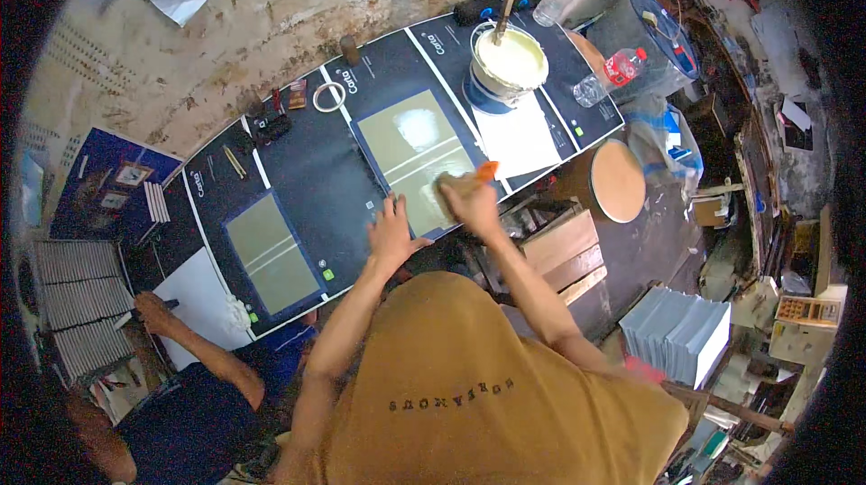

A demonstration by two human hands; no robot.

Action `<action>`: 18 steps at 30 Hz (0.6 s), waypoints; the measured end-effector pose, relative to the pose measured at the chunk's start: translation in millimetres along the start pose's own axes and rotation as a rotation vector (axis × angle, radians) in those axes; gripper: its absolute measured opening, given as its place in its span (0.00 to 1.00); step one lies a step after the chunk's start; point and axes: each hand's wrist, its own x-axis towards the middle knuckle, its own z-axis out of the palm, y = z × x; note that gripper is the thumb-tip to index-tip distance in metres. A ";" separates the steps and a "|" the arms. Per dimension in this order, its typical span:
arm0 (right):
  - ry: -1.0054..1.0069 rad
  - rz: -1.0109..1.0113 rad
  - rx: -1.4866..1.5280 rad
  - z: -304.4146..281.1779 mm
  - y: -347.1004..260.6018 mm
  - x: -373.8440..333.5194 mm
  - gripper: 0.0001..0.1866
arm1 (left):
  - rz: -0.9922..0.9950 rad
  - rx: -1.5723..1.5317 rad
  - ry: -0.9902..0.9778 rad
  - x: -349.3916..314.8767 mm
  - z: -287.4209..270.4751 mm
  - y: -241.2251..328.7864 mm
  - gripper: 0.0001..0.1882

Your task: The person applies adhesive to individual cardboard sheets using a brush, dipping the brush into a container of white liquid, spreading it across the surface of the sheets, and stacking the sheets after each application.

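Note:
On the table in front of me lies a book cover blank (408,144): greenish-grey boards with a narrow spine strip on a dark blue sheet. A white patch of glue (417,128) sits on its far board, and a wet, shiny smear covers part of the near board. My right hand (469,201) is closed round an orange-handled brush (488,171) over the near board; the brush head is mostly hidden. My left hand (393,237) rests at the blank's near left corner, fingers spread, holding nothing.
A bucket of cream-coloured glue (511,61) with a stick stands behind on white paper (523,138). Another cover blank (273,250) lies to the left. A tape roll (329,97) and bottles (591,88) are on the table. At lower left, a co-worker's hand (155,314) is near white sheets.

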 end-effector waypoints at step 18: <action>0.197 -0.003 -0.428 -115.4 -24.6 34.1 0.19 | 0.012 -0.035 -0.011 3.1 2.5 1.9 0.61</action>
